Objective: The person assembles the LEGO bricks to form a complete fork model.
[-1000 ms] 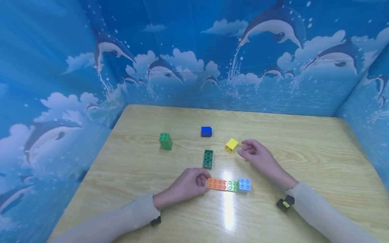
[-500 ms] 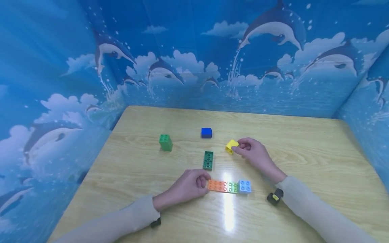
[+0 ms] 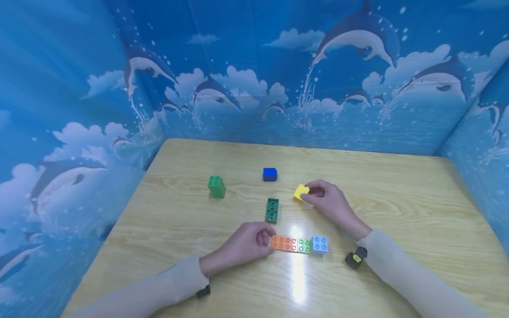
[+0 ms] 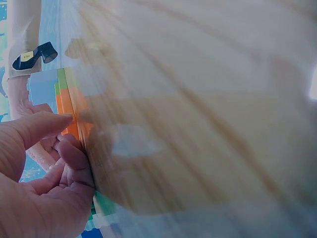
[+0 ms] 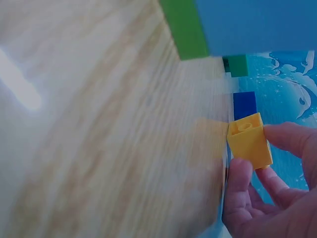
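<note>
A dolphin-print backdrop [image 3: 246, 119] rises behind the wooden table [image 3: 397, 194]. The left hand [image 3: 246, 240] has its fingers curled, thumb and forefinger nearly closed on the left end of the orange brick [image 3: 284, 242], which extends rightward from the fingertips. The right hand [image 3: 330, 203] pinches the yellow brick [image 5: 251, 144], parted only by its width — thumb on one side, forefinger on the other. That brick sits at the fingertips, outside the palm, its hollow underside uncovered; whether it touches the table I cannot tell. The tall green block [image 3: 216, 187] stands far left, the dark green brick [image 3: 272, 210] lies hollow side up between the hands, and the light blue brick [image 3: 320, 244] ends the orange row. Smaller still: the dark blue brick [image 3: 270, 175], beyond, and the light green brick [image 3: 304, 246], mid-row.
</note>
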The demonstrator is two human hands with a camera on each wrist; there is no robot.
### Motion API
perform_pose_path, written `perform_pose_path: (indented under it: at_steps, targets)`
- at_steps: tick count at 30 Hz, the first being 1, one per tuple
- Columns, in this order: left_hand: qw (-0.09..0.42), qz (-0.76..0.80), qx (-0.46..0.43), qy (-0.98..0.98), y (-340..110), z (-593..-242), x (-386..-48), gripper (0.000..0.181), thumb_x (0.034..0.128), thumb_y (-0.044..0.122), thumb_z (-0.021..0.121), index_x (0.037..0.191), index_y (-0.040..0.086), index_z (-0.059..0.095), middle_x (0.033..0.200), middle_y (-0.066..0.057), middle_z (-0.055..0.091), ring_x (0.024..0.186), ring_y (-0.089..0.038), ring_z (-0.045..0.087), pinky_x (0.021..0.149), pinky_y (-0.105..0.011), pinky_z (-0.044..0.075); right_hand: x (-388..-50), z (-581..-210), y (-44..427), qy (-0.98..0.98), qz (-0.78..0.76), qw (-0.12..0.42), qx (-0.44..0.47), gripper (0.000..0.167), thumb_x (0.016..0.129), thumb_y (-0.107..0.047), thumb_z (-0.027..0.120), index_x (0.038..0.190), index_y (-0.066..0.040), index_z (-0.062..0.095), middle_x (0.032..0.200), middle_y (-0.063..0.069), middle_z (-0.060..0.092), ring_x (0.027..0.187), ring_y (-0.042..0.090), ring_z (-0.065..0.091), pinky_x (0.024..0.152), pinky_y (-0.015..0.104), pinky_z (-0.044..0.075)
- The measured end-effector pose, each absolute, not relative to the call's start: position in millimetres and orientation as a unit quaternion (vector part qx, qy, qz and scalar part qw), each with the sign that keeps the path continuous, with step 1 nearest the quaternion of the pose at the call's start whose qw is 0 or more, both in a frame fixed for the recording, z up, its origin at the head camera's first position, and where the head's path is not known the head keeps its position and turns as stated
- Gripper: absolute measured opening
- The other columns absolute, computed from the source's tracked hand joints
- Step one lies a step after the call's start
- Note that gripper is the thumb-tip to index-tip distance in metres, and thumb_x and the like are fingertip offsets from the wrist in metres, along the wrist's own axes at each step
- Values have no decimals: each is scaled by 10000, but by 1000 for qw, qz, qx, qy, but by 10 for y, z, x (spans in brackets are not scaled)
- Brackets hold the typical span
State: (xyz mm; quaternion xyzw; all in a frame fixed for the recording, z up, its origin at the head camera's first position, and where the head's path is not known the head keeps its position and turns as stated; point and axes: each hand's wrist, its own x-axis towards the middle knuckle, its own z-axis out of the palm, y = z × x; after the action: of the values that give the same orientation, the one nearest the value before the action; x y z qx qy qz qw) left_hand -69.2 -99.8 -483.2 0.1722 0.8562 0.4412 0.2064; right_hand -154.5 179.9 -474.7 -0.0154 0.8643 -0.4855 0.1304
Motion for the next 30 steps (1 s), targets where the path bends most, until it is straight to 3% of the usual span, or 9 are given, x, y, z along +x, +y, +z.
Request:
perform_pose_path:
  at_steps: [4, 11, 15, 24, 30]
  targets:
    - [211, 440, 169, 856, -1002, -4835, -684, 363, 869, 32, 881, 1207, 25, 747, 865, 80, 671, 792, -89, 648, 742, -243, 595, -1519, -4741, 1799, 850, -509, 139, -11, 428, 1025, -239, 790, 1385, -44, 666, 1246, 146, 716, 1097, 289, 690, 828, 370, 621]
    - [209, 440, 171, 857, -1006, -4825, -686, 369, 860, 22, 875, 1205, 28, 745, 870, 79, 670, 795, -90, 649, 743, -244, 596, -1506, -4715, 1828, 847, -502, 175, -16, 625, 1009, -252, 802, 1508, 9, 531, 1280, 182, 664, 1065, 275, 675, 853, 368, 609]
    - [211, 438, 169, 857, -996, -4821, -694, 376, 856, 19, 877, 1207, 32, 744, 870, 75, 669, 795, -96, 647, 741, -246, 593, -1483, -4697, 1866, 856, -482, 187, -21, 603, 1005, -273, 809, 1483, 13, 579, 1263, 167, 669, 1074, 269, 674, 840, 370, 616]
    - [216, 442, 160, 856, -997, -4811, -691, 380, 860, 47, 888, 1212, 40, 745, 878, 71, 674, 804, -102, 651, 746, -250, 593, -1434, -4744, 1922, 852, -491, 172, -59, 572, 1020, -256, 788, 1492, -6, 582, 1194, 136, 655, 1052, 268, 651, 794, 344, 586]
    - [213, 441, 161, 857, -997, -4808, -685, 417, 861, 40, 884, 1248, 32, 729, 882, 67, 669, 795, -106, 646, 739, -251, 591, -1316, -4671, 1901, 862, -475, 155, -82, 535, 1044, -271, 753, 1478, -2, 594, 1234, 127, 688, 1106, 280, 665, 881, 372, 574]
